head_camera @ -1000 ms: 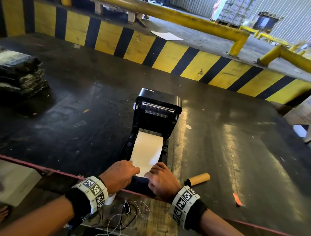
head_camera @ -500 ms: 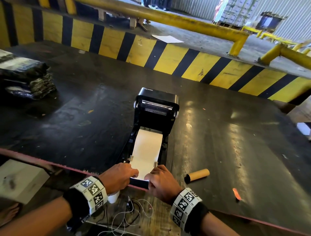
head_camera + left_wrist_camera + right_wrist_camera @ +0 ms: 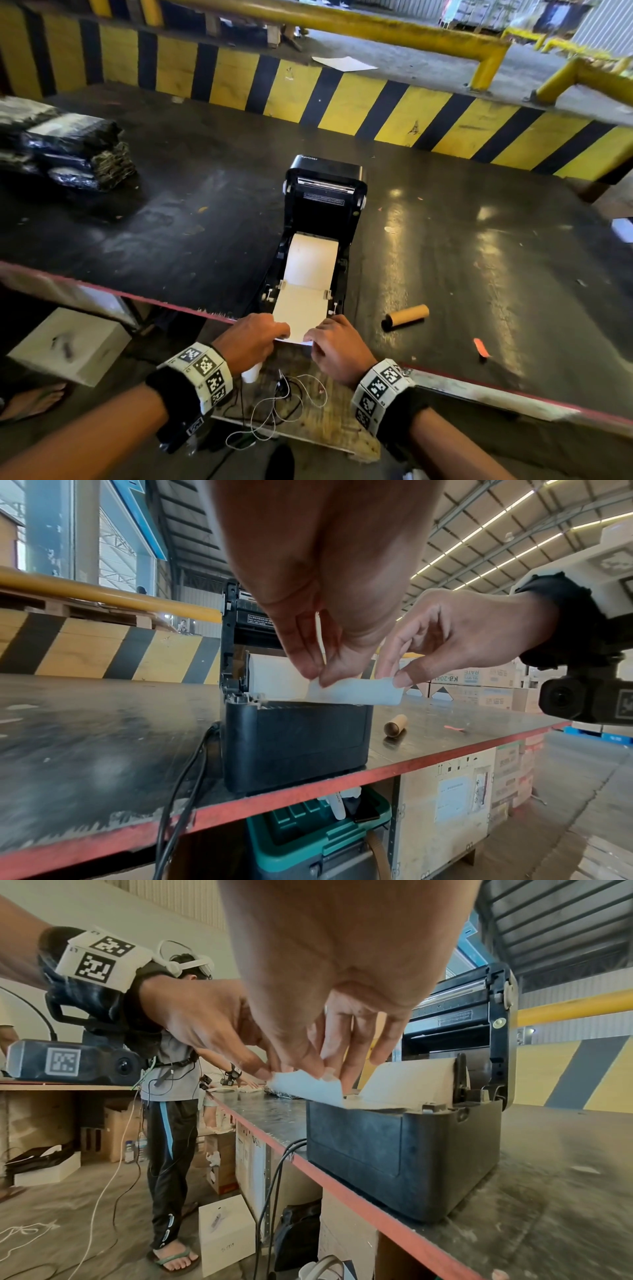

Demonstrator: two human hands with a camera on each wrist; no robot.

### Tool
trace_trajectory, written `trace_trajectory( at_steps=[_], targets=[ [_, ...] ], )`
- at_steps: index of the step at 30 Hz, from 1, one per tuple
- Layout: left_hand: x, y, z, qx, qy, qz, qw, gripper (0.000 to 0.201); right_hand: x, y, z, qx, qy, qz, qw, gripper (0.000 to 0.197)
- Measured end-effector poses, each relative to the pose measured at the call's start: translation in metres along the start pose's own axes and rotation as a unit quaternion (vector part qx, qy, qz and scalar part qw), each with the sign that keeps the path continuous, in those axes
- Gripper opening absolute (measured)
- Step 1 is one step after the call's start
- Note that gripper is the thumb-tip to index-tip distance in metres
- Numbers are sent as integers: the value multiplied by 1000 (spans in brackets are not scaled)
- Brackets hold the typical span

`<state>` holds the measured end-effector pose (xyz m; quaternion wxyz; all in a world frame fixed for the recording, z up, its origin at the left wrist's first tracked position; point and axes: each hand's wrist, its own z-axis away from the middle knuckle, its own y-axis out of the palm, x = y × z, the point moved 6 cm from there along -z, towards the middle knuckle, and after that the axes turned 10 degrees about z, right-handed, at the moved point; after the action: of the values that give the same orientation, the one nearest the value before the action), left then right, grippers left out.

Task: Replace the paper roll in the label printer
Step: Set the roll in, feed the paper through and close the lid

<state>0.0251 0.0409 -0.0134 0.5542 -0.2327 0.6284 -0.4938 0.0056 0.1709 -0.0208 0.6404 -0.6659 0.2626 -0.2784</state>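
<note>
Both hands draw the new paper's leading edge out over the printer's front lip.

The left hand [image 3: 251,339] holds a narrow thumb-and-finger grip on the left corner of the paper strip [image 3: 303,305], and the right hand [image 3: 337,346] pinches the right corner likewise, probably so the strip feeds square between the side guides. The paper roll [image 3: 315,262] sits in the bay of the label printer [image 3: 325,192], whose lid stands open near the surface [image 3: 479,274] edge. At right lies the empty cardboard core [image 3: 406,317], set apart from the printer.
</note>
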Motion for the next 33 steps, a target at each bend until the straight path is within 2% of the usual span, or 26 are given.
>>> trace_trajectory(
  at_steps=[6,9,11,14,18,21,23,25,28,33],
  targets=[
    [0,2,9,1,8,18,1000,27,7,3,5,9,-3,-8,1000,25],
    [1,-3,4,-1,19,33,999,38,4,2,1,19,-12,-7,1000,25],
    [5,-16,-7,-31,9,48,998,45,-5,-1,-7,17,-9,-11,1000,27],
    [15,-47,-35,-106,0,65,992,44,-33,-16,-29,-5,13,0,1000,29],
    [32,-103,-80,-197,-2,78,977,46,-83,-61,-71,-86,70,31,993,31],
    [38,-145,-112,-255,9,70,964,48,-116,-104,-100,-205,125,84,967,33],
    [42,-170,-136,-281,23,55,958,50,-139,-128,-118,-246,163,93,951,41],
    [48,-188,-160,-281,23,43,958,54,-160,-144,-135,-243,194,77,947,48],
    [54,-202,-191,-251,17,33,967,59,-185,-151,-155,-199,222,72,952,53],
    [64,-202,-229,-179,14,47,983,55,-206,-137,-174,-115,254,32,960,47]
  ],
)
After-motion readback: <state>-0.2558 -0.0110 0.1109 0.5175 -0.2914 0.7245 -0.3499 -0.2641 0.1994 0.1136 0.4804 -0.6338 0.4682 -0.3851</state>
